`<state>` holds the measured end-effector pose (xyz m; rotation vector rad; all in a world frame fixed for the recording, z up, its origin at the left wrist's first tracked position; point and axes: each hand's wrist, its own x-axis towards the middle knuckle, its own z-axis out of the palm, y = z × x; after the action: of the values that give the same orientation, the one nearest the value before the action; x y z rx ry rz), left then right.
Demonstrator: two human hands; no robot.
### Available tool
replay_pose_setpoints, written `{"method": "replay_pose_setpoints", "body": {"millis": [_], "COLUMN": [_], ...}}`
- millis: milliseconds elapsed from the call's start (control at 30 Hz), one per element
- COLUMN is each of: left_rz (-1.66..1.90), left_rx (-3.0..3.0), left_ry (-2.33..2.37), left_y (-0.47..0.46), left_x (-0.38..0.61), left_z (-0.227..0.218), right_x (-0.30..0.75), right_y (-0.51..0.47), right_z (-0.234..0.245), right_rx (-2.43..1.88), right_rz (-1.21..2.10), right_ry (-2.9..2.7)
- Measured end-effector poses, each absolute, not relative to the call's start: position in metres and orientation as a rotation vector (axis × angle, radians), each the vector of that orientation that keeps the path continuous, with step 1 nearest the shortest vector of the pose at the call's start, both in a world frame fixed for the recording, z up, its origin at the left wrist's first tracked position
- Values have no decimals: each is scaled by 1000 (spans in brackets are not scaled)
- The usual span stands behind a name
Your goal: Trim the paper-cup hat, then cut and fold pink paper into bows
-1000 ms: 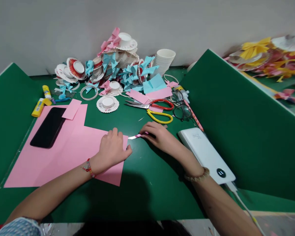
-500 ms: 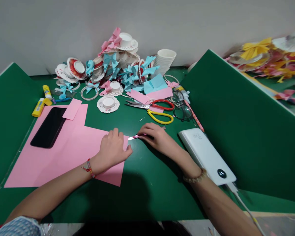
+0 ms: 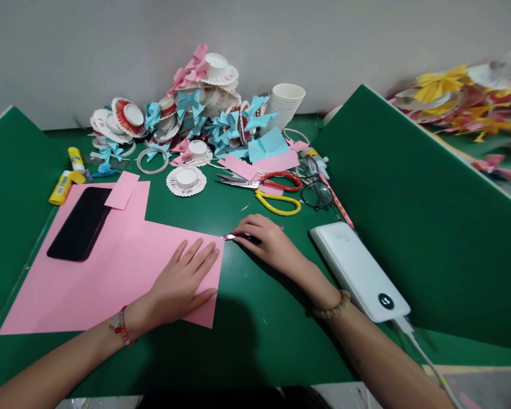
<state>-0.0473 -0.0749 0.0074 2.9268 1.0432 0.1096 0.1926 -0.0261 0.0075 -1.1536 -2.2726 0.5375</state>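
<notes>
My left hand point(image 3: 186, 281) lies flat on the large pink sheet of paper point(image 3: 106, 272), fingers stretched and slightly apart, close to the sheet's right edge. My right hand point(image 3: 266, 238) is closed around a craft knife point(image 3: 229, 237), and most of its handle is hidden under the fingers. The knife's shiny blade points left and meets the sheet's upper right corner. A rectangular notch is missing from the sheet's upper right side. On the sheet's left part rest a black phone point(image 3: 82, 224) and a small pink paper piece point(image 3: 122, 190), which overlaps the phone's top.
Behind my hands lie scissors point(image 3: 276, 182) with red and yellow handles, eyeglasses point(image 3: 317, 194) and a small white paper hat point(image 3: 186, 180). Paper bows and hats point(image 3: 191, 108) pile by the wall, near stacked cups point(image 3: 286, 105). A white power bank point(image 3: 360, 272) sits right; glue sticks point(image 3: 61, 187) left.
My left hand has uncurled and slid left and down, now flat on the sheet. My right hand has shifted slightly left, bringing the blade to the paper's corner.
</notes>
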Motion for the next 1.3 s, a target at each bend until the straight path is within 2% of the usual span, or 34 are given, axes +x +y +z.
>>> {"method": "replay_pose_setpoints", "body": {"millis": [1300], "left_rz": [152], "left_rx": [2874], "left_ry": [997], "left_y": [-71], "left_x": [-34], "left_z": [7], "right_x": [200], "right_y": [-21], "right_z": [9], "right_rx": [-1106], "right_rz": [596], "right_ry": [-2277]}}
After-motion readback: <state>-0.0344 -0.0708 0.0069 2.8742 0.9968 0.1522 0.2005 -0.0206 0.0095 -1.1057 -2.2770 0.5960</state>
